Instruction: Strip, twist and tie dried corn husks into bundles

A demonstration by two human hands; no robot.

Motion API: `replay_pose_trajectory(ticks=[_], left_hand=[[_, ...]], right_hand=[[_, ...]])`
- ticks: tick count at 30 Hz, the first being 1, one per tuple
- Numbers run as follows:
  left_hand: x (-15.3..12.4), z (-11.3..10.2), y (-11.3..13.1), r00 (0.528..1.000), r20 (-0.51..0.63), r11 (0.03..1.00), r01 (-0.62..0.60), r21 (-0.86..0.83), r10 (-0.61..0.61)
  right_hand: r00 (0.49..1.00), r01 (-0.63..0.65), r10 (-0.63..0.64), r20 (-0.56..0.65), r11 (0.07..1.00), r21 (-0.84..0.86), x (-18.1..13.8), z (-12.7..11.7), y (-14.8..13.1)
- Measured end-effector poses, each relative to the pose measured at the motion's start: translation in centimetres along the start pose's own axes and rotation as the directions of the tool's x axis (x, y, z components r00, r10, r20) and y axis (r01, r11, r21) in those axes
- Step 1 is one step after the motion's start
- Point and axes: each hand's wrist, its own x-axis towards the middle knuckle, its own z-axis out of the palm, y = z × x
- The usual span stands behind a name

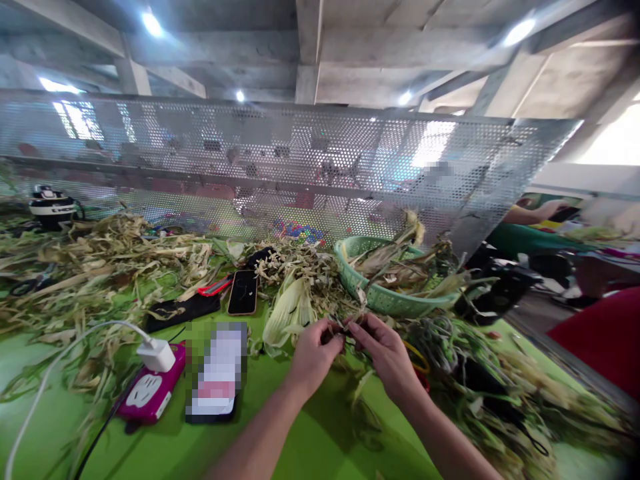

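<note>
My left hand point(315, 352) and my right hand point(385, 353) meet over the green table point(310, 440), fingers pinched together on a small dark strand of dried husk point(346, 331) held between them. A pale folded corn husk point(290, 308) lies just beyond my left hand. Behind my right hand stands a green plastic basket point(385, 297) filled with dried husks. What exactly sits inside the pinch is too small to make out clearly.
Dried husks point(100, 267) cover the left and back of the table. A pink power strip point(150, 393) with a white charger, a blurred phone point(217, 373) and another phone point(243, 292) lie at left. A perforated metal screen point(280, 167) stands behind. Tangled braided material point(465, 360) lies at right.
</note>
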Motion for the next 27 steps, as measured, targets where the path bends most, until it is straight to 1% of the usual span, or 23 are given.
replay_pose_trajectory(ticks=[8,15,18,20,23,27], left_hand=[[0.0,0.0,-0.2,0.999,-0.014,0.998,0.049,0.044,-0.048],[0.4,-0.2,-0.6,0.999,-0.048,0.984,0.027,0.175,-0.019],[0.4,-0.2,-0.5,0.998,-0.056,0.968,0.043,0.248,-0.030],[0.4,-0.3,-0.5,0.998,-0.059,0.963,0.049,0.264,-0.035],[0.3,-0.3,-0.4,0.999,-0.046,0.979,0.036,0.203,-0.028],[0.2,-0.2,-0.3,1.000,-0.013,1.000,0.008,0.027,-0.008]], right_hand=[[1.000,0.004,-0.005,-0.029,0.999,-0.040,0.0,-0.1,0.9],[0.997,0.046,-0.054,-0.048,0.986,-0.163,-0.1,-0.1,1.8],[0.993,0.073,-0.091,-0.072,0.973,-0.219,-0.1,-0.1,2.4],[0.991,0.079,-0.101,-0.086,0.970,-0.229,-0.2,-0.1,2.5],[0.991,0.077,-0.097,-0.092,0.977,-0.198,-0.4,0.2,2.0],[0.992,0.053,-0.063,-0.111,0.995,-0.085,-0.5,0.4,0.5]])
